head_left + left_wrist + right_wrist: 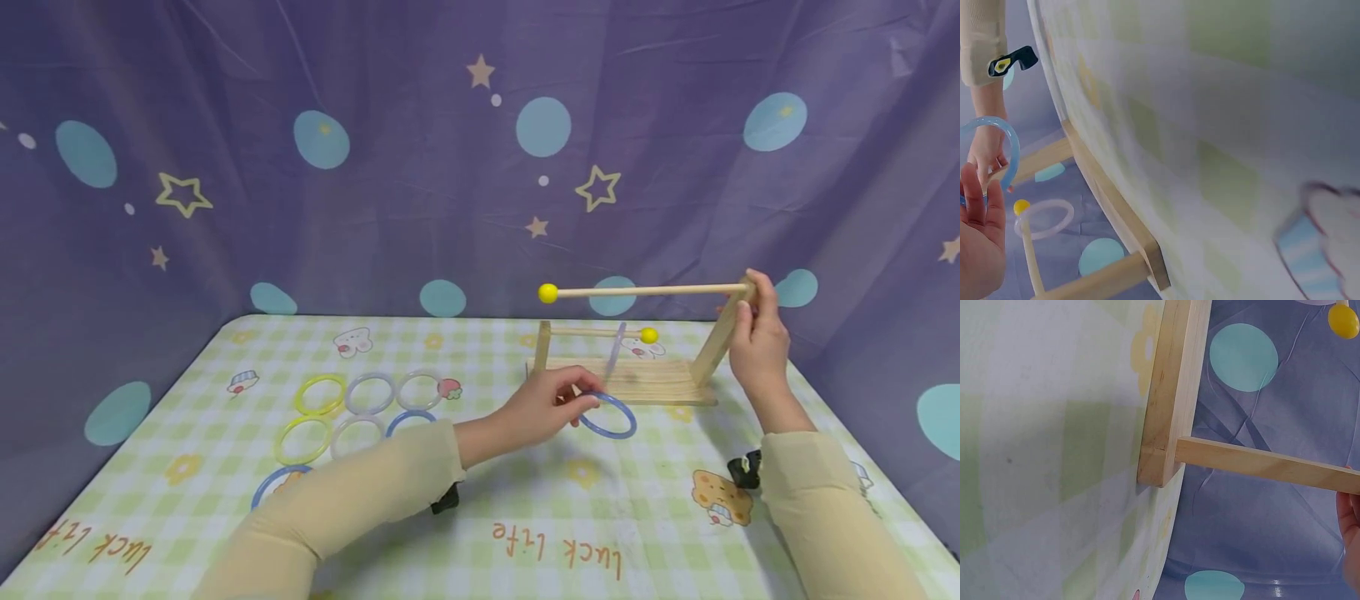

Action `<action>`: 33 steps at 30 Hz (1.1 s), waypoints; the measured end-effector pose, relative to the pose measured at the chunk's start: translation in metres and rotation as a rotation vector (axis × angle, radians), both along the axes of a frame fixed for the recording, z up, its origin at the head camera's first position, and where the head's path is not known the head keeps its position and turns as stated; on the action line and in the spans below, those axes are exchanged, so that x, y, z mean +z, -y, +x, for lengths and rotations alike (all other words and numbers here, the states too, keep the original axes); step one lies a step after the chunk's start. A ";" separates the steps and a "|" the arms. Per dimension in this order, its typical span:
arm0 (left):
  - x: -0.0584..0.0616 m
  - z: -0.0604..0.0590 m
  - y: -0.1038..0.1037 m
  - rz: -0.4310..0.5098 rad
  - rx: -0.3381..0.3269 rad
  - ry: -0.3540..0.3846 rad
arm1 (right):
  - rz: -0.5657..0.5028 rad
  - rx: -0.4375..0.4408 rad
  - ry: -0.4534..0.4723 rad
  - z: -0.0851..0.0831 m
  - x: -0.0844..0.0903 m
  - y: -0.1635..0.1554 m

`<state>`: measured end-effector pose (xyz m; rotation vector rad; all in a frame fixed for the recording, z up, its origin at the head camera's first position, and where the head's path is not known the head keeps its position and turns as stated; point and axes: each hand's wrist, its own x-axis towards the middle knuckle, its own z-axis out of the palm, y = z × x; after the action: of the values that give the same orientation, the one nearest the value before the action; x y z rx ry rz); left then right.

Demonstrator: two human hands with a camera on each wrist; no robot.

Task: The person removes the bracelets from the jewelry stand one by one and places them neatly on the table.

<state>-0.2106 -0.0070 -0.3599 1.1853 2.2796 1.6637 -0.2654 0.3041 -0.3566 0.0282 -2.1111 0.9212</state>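
Note:
My left hand point(546, 406) pinches a blue ring point(617, 417) by its edge, in front of a wooden stand point(637, 382). In the left wrist view the blue ring point(1011, 150) rises above the fingertips. My right hand point(761, 337) grips the top of the stand's taller right post point(722, 337). From that post a long rod with a yellow ball point(548, 293) at its end reaches left. The shorter left post point(542, 346) bears a lower rod pointing right, tipped by a yellow ball point(649, 335). A pale clear ring point(615, 350) hangs on this lower rod.
On the left of the checked tablecloth point(480, 525) lie yellow rings point(320, 377), pale clear rings point(370, 377) and blue rings point(408, 414), partly hidden by the left sleeve point(375, 483). A purple patterned curtain point(420, 208) stands behind the table.

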 end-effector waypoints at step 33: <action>0.007 0.023 0.139 -0.101 0.244 -0.024 | -0.008 0.013 -0.016 -0.001 -0.001 -0.002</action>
<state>-0.1874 -0.1464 -0.3526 0.9441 2.5773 1.5907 -0.2668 0.3057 -0.3571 0.0449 -2.0951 0.9340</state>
